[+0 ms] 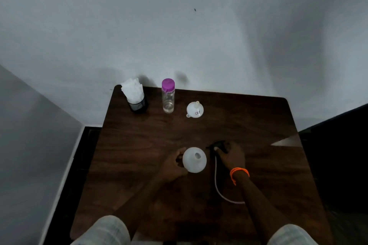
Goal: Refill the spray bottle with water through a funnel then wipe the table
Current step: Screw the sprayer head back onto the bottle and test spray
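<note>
Head view: the spray bottle point(194, 159), white, stands uncapped on the dark wooden table point(139, 137), near the front middle. The left hand point(172, 165) is wrapped around its side. The right hand point(232, 154) is closed on the black spray head point(219, 145), just right of the bottle, its dip tube point(219, 189) trailing on the table. At the far edge stand a tissue holder point(136, 97), a purple-capped water bottle point(168, 95) and a white funnel point(195, 110), mouth down.
</note>
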